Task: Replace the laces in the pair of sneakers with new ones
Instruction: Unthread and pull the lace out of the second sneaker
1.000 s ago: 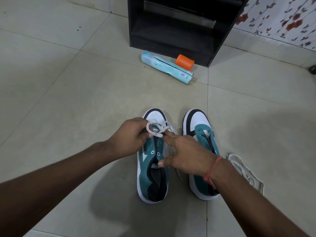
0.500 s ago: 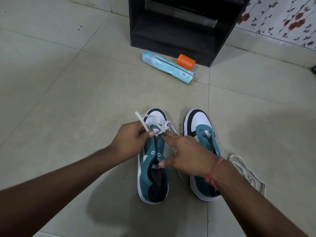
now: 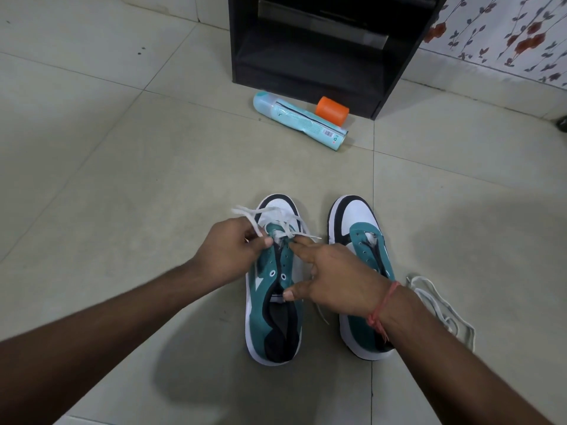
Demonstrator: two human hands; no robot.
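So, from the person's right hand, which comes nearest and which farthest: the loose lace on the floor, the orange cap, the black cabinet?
From the right hand:
1. Loose lace, on the floor to its right.
2. Orange cap, ahead, behind the teal can.
3. Black cabinet, beyond the cap.

We look down on two teal, black and white sneakers standing side by side on the tiled floor [image 3: 122,179], toes pointing away from us. Our left hand [image 3: 233,250] pinches a white lace [image 3: 276,222] at the toe end of the left sneaker [image 3: 273,302]; the lace loops up over its white toe cap. Our right hand [image 3: 331,277] rests on the same sneaker, forefinger at the front eyelets, thumb at the tongue. The right sneaker [image 3: 359,228] carries no lace. Another white lace [image 3: 441,305] lies loose on the floor just beside it. Farther off, a pale blue spray can [image 3: 297,121] lies on its side, touching an orange cap [image 3: 333,110], in front of a black cabinet [image 3: 322,44].
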